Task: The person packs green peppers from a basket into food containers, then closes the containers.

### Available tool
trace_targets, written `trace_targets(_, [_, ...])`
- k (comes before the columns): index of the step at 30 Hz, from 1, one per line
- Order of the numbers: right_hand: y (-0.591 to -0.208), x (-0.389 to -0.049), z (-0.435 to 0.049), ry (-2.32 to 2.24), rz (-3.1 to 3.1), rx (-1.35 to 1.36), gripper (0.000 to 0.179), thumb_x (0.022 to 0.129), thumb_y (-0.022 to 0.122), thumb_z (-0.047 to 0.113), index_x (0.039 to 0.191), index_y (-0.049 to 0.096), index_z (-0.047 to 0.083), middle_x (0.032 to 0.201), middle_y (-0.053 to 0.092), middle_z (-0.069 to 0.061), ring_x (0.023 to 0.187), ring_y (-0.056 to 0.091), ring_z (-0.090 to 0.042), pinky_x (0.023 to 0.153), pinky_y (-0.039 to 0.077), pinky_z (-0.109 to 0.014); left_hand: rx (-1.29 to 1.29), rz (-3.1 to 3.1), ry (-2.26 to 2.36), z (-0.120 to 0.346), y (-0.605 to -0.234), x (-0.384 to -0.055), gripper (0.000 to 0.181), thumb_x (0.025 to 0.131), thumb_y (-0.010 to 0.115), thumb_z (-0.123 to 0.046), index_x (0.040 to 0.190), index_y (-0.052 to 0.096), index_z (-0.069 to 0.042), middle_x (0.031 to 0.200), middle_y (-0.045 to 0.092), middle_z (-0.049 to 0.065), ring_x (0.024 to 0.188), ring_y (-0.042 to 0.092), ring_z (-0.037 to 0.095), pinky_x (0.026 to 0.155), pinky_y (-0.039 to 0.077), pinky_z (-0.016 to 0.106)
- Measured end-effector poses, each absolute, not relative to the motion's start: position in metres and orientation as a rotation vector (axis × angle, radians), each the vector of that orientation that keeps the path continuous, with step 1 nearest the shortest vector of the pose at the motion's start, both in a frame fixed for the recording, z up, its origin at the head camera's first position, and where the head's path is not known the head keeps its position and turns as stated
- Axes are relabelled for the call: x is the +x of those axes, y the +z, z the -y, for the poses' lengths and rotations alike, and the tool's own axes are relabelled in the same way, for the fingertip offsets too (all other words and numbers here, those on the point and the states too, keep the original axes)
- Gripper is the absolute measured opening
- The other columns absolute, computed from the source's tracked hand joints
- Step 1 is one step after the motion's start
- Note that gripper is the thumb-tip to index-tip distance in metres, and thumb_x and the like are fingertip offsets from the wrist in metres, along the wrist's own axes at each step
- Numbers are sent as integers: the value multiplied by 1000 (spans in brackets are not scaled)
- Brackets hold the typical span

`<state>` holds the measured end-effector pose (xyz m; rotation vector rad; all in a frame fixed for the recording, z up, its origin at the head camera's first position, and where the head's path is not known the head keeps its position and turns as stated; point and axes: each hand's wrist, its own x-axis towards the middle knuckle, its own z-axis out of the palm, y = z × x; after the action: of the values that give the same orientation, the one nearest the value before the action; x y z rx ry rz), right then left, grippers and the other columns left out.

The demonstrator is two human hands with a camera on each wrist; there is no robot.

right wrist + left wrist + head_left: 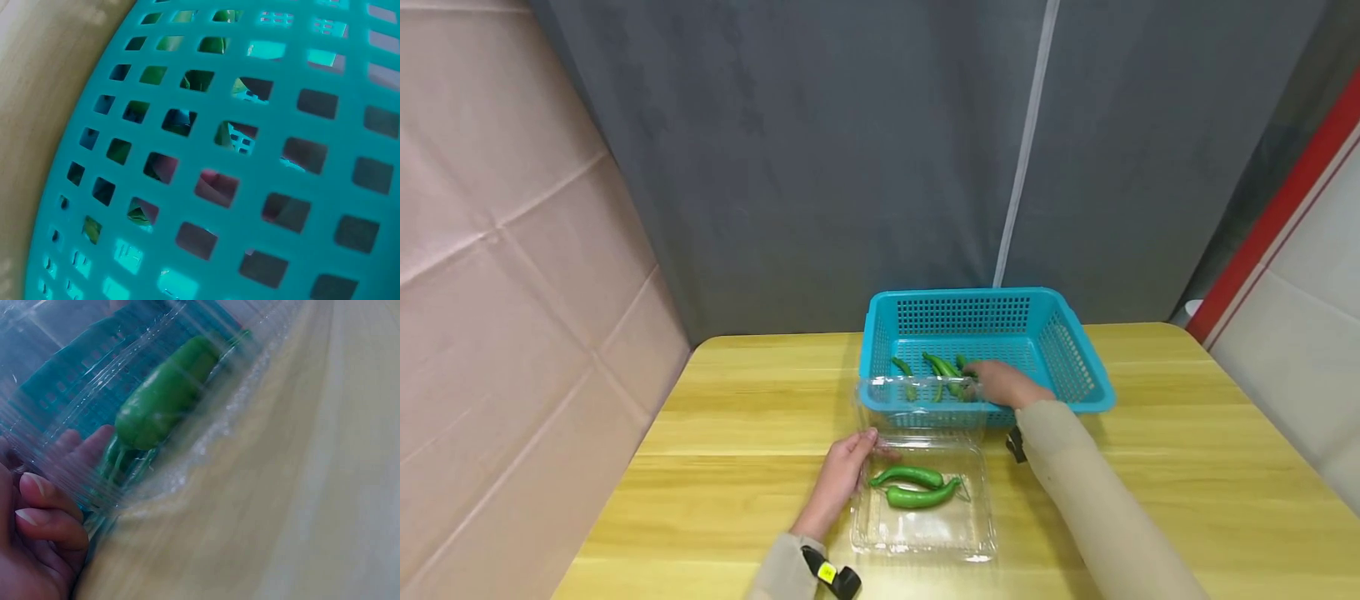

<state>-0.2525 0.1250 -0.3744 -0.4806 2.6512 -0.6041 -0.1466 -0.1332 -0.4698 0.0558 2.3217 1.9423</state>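
On the table lies a clear plastic clamshell box [925, 533], its lid raised toward the basket. Two green chili peppers [917, 498] lie in its base. My left hand [838, 475] grips the box's left side near the hinge, some fingers showing through the plastic. Beyond it my right hand [1006, 385] reaches over the near rim of a blue basket [1093, 375], fingertips among several green peppers [942, 365]. In the right wrist view the basket's perforated wall [250, 169] hides most of that hand. I cannot tell whether it holds a pepper.
The wooden table [737, 408] ends at a dark grey curtain [820, 183] behind the basket. A pale draped sheet [527, 275] hangs at left, and a white panel with a red band [1277, 204] stands at right. The raised lid overlaps the basket's near side.
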Motion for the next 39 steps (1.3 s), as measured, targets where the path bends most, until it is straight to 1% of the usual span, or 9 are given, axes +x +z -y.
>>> trace_targets(5, [-375, -256, -125, -544, -2652, -436, 45, 92, 48, 12, 134, 35, 0, 134, 37, -22, 122, 31, -40, 96, 31, -53, 85, -2285, 1956, 131, -452, -139, 40, 94, 39, -40, 95, 65, -10, 92, 68, 8, 34, 31, 5, 30, 28, 23])
trace_targets(8, [-376, -257, -125, -510, -2669, -419, 41, 92, 46, 5, 132, 38, -1, 131, 41, -21, 119, 36, -39, 93, 35, -50, 86, -2289, 1944, 130, -445, -136, 39, 95, 38, -38, 96, 65, -8, 93, 67, 9, 34, 30, 6, 30, 28, 22])
trace_targets(11, [-375, -258, -125, -489, -2695, -416, 37, 90, 44, -1, 127, 45, 0, 122, 49, -20, 109, 46, -36, 82, 42, -45, 91, -2306, 1927, 130, -442, -136, 40, 95, 38, -37, 96, 65, -8, 93, 68, 8, 34, 30, 6, 30, 28, 21])
trace_targets(14, [-375, -258, -125, -481, -2719, -403, 34, 89, 42, -7, 121, 51, 1, 112, 55, -16, 95, 51, -30, 70, 42, -40, 97, -2309, 1933, 131, -445, -138, 40, 95, 38, -38, 95, 65, -9, 92, 68, 7, 33, 30, 5, 30, 28, 22])
trace_targets(19, [-376, -257, -125, -488, -2751, -373, 23, 92, 43, -1, 109, 56, 4, 100, 57, -10, 77, 47, -22, 62, 36, -36, 64, -2316, 1922, 133, -463, -144, 43, 92, 39, -48, 92, 66, -15, 88, 68, 1, 31, 29, 6, 28, 27, 25])
trace_targets(22, [-377, -256, -125, -499, -2775, -366, 14, 93, 43, 2, 100, 55, 5, 92, 55, -9, 71, 42, -21, 60, 33, -36, 51, -2335, 1909, 133, -471, -148, 46, 89, 39, -54, 91, 67, -18, 87, 68, -2, 32, 29, 8, 27, 27, 26])
trace_targets(26, [-376, -255, -125, -523, -2804, -359, 10, 92, 44, 0, 91, 51, 7, 84, 51, -7, 68, 40, -21, 58, 33, -35, 58, -2357, 1923, 133, -475, -149, 47, 87, 40, -56, 91, 66, -18, 86, 68, -2, 32, 29, 9, 27, 27, 27])
trace_targets(33, [-376, -253, -127, -571, -2869, -411, 10, 91, 45, -2, 97, 46, 5, 79, 50, -8, 65, 45, -22, 56, 36, -35, 59, -2363, 1923, 133, -474, -149, 47, 87, 39, -57, 91, 66, -19, 87, 68, -3, 32, 28, 9, 27, 26, 27])
trace_targets(39, [-378, -252, -130, -742, -2986, -493, 21, 89, 51, 2, 107, 41, 2, 68, 51, -6, 53, 46, -19, 48, 36, -32, 65, -2334, 1932, 133, -475, -149, 48, 88, 38, -56, 92, 66, -18, 88, 68, -2, 32, 28, 9, 27, 27, 27])
